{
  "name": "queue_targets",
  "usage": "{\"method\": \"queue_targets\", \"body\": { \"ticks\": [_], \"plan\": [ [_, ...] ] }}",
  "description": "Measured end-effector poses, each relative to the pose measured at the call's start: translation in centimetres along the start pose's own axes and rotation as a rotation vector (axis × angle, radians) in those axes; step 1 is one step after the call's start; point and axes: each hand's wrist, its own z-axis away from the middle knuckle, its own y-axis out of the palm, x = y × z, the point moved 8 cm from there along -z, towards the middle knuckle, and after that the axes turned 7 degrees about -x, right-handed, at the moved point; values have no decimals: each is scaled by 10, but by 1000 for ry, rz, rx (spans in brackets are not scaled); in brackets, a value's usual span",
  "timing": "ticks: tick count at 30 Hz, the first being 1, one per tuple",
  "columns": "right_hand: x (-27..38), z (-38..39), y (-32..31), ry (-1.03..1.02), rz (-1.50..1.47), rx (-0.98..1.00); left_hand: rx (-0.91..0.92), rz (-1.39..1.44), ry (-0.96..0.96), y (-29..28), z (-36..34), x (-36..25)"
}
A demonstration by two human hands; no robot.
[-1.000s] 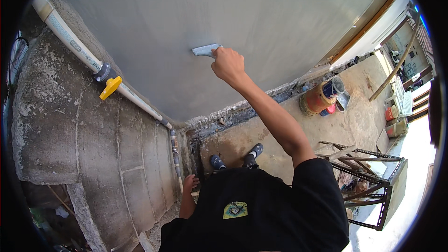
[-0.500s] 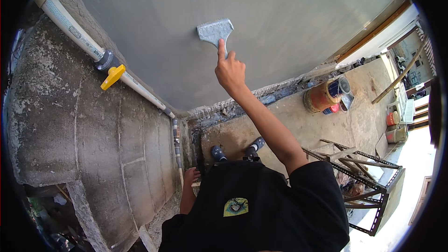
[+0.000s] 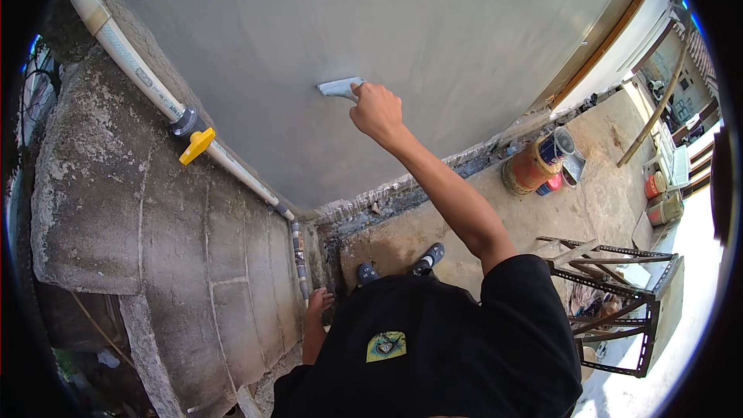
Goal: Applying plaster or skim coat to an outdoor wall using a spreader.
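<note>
My right hand (image 3: 377,114) is closed round the handle of a wide, flat, grey-blue brush (image 3: 338,88). The brush head lies against the smooth grey plastered wall (image 3: 255,54) and shows nearly edge-on, with its bristles hardly visible. Most of the handle is hidden by my fingers. Low beside my body, my left hand (image 3: 319,301) hangs with its fingers loosely apart and holds nothing. It is close to the lower end of the white pipe (image 3: 238,170) that runs along the wall corner.
A yellow-handled valve (image 3: 197,145) juts from the pipe beside a rough block wall (image 3: 178,240). Stained buckets (image 3: 529,170) stand on the concrete floor to the right. Nearer, a dark metal frame (image 3: 619,286) stands at my right. Rough debris lines the wall's foot.
My right hand has moved slightly left with the brush, whose head is now lower and turned from broad face to nearly edge-on. The index finger has curled in. My left hand stays low.
</note>
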Motion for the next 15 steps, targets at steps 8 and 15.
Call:
{"method": "queue_targets", "body": {
  "ticks": [8,15],
  "plan": [
    [66,-19,-99,-177,98,-475,-25,-209,19,5,22,30],
    [2,46,68,-179,332,-158,-12,-276,98,8,43,27]
  ]
}}
